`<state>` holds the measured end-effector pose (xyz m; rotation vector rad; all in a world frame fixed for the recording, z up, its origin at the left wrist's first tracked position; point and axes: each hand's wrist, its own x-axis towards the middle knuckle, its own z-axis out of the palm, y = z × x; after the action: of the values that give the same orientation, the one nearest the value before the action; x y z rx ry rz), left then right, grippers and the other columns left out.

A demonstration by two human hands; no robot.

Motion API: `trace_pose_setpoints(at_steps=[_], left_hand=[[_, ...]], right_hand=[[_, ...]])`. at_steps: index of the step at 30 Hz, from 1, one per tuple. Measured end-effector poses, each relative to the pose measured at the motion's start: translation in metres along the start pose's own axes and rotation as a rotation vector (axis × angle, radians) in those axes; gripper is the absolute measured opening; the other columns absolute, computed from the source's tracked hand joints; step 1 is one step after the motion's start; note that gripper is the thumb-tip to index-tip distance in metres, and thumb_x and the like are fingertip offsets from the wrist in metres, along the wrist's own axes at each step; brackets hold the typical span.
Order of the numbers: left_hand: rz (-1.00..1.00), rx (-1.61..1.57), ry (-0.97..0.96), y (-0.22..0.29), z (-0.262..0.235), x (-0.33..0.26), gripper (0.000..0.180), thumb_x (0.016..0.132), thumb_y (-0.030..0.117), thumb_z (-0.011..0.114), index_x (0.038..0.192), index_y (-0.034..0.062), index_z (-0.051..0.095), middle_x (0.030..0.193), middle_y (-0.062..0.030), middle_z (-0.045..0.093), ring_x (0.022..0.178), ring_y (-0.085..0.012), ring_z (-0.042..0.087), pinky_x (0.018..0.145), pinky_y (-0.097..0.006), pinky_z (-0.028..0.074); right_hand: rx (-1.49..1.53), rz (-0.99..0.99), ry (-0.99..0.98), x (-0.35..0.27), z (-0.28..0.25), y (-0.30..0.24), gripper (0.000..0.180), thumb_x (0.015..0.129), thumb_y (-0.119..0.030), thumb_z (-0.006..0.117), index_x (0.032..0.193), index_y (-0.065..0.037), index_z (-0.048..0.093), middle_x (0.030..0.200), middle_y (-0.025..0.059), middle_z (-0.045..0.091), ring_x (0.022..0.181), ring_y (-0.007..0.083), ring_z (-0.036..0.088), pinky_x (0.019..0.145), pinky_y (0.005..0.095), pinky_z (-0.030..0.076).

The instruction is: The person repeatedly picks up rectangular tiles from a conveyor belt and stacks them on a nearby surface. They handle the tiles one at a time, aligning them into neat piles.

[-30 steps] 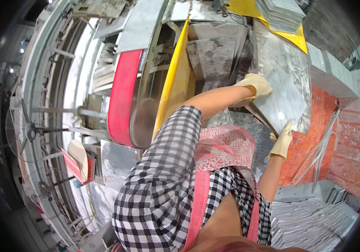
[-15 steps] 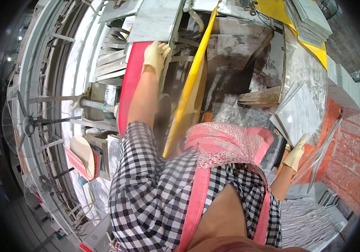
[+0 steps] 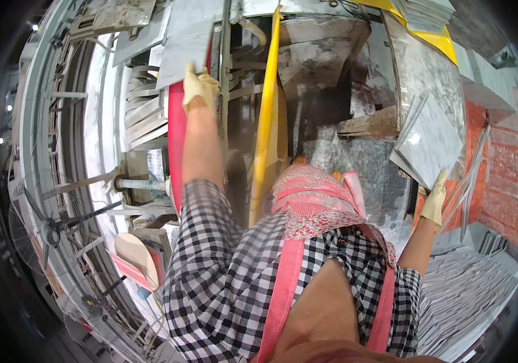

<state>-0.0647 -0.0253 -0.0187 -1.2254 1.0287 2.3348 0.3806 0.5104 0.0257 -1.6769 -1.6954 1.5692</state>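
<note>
grey sheet (image 3: 189, 42) cut off above

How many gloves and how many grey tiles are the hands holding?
Pale yellow rubber gloves: 2, on the left hand and the right hand
Flat grey square tile at the left hand: 1
Grey square tiles held by the right hand: 2 or more, edges overlap
Total: at least 5

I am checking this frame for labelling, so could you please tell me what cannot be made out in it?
- Left hand, head view: the glove and the grey sheet hide its fingertips, so the grip is unclear.
- Right hand: it touches the grey tiles; their count is not clear.
- Grey sheet: the top edge cuts it off.
- Stacked sheets, lower right: fisheye rim blurs them.
- Floor: the person's checked shirt hides it.
</note>
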Motion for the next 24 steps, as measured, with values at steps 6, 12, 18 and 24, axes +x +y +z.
trace_pose_setpoints(at_steps=[6,12,18,24], left_hand=[[0.308,0.117,-0.139,0.031,0.009,-0.018,0.048,0.092,0.054,0.066,0.086,0.0078,0.056,0.072,-0.0062,0.049,0.062,-0.0239,0.047,0.063,-0.039,0.041],[0.415,0.479,-0.269,-0.037,0.012,-0.105,0.048,0.091,0.036,0.075,0.127,0.0060,0.063,0.093,-0.0052,0.066,0.059,-0.0090,0.043,0.054,-0.020,0.032],[0.224,0.856,-0.781,-0.190,0.080,-0.181,0.032,0.101,0.031,0.062,0.125,0.0104,0.065,0.089,-0.0051,0.066,0.056,-0.0106,0.051,0.049,-0.019,0.037],[-0.142,0.962,-0.992,-0.342,0.148,-0.229,0.023,0.100,0.029,0.064,0.103,0.0062,0.065,0.073,0.0003,0.058,0.042,-0.0049,0.035,0.041,-0.020,0.024]], right_hand=[[0.136,-0.020,-0.045,-0.013,0.006,-0.006,0.072,0.101,-0.062,0.054,0.128,0.004,0.058,0.093,0.0098,0.069,0.062,0.0137,0.061,0.050,0.0242,0.048],[0.137,-0.055,0.019,-0.005,0.010,-0.003,0.075,0.100,-0.056,0.057,0.143,0.005,0.052,0.129,0.0173,0.063,0.071,0.0197,0.068,0.060,0.0275,0.059],[0.299,-0.024,-0.177,-0.002,-0.007,0.001,0.079,0.101,-0.066,0.043,0.140,0.002,0.052,0.117,0.0180,0.069,0.082,0.0263,0.072,0.063,0.0374,0.063],[0.392,0.137,-0.332,0.002,-0.034,-0.005,0.091,0.100,-0.076,0.027,0.151,-0.003,0.043,0.137,0.0203,0.061,0.113,0.0376,0.069,0.081,0.0492,0.064]])
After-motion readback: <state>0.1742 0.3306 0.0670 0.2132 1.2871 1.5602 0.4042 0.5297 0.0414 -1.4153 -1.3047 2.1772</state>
